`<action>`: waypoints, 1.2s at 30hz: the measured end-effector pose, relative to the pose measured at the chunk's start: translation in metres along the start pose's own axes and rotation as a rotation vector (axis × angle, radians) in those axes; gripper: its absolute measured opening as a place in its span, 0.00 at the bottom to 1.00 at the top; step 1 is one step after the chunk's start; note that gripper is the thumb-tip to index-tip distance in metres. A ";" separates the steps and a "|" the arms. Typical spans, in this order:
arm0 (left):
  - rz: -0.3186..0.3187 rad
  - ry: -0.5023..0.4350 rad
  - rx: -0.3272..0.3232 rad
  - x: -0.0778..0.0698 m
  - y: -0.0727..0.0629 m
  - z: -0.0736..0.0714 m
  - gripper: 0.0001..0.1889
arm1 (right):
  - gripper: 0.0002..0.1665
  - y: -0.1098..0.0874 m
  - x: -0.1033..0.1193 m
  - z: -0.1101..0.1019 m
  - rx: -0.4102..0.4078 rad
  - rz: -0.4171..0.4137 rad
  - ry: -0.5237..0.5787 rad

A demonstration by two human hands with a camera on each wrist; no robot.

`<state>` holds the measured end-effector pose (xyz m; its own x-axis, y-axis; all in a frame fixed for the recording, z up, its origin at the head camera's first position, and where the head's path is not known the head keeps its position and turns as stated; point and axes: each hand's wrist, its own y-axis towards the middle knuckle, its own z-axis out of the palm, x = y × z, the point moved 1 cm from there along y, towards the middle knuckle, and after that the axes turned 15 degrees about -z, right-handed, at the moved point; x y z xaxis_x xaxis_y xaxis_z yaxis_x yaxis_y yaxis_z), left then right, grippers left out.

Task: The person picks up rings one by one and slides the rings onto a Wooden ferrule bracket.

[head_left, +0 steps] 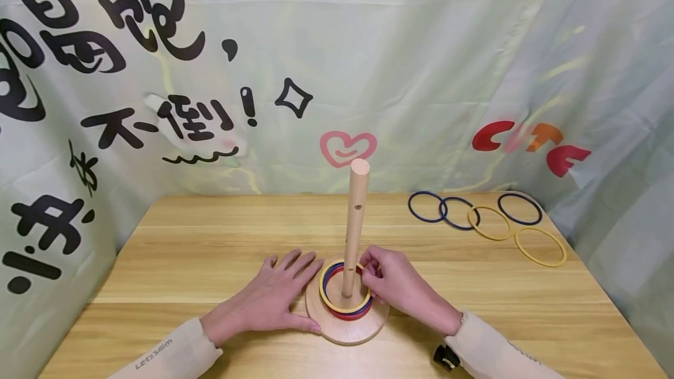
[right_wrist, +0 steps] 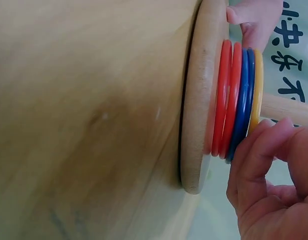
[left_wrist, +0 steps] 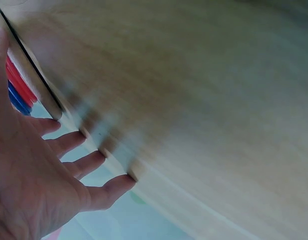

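A wooden post (head_left: 356,215) stands upright on a round wooden base (head_left: 358,336). Around its foot lie stacked rings: red rings (right_wrist: 225,100) lowest, blue rings (right_wrist: 240,105) above, and a yellow ring (right_wrist: 257,85) on top. My right hand (head_left: 392,278) pinches the yellow ring at its right edge, thumb and fingers curled; the exact contact is partly hidden by the fingers. To the left of the base, my left hand (head_left: 274,297) lies palm down with its fingers spread. Its thumb touches the base's front left edge, and its fingertips are by the far left rim.
At the back right of the wooden table (head_left: 210,238) lie several loose rings, blue (head_left: 409,206) and yellow (head_left: 552,265), some overlapping. A printed curtain (head_left: 411,63) hangs behind the table and along its sides. A black device (head_left: 446,358) sits at the right wrist.
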<state>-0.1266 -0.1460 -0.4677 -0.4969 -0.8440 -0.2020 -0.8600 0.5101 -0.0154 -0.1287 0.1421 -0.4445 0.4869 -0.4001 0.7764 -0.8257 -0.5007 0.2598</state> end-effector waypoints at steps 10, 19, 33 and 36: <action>-0.006 0.020 -0.003 0.001 0.000 0.001 0.64 | 0.04 -0.006 0.002 -0.004 -0.043 0.027 -0.023; 0.004 0.016 -0.006 0.001 0.001 0.001 0.63 | 0.04 -0.029 -0.001 -0.038 -0.209 0.049 -0.032; -0.016 -0.002 0.011 0.002 0.000 0.003 0.64 | 0.04 -0.089 -0.050 -0.121 -0.456 0.064 -0.287; -0.017 -0.007 0.013 0.001 0.000 0.003 0.64 | 0.05 -0.105 -0.062 -0.139 -0.485 0.091 -0.368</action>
<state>-0.1264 -0.1463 -0.4706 -0.4813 -0.8515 -0.2083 -0.8668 0.4977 -0.0316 -0.1123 0.3263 -0.4402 0.4032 -0.7067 0.5814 -0.8622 -0.0805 0.5002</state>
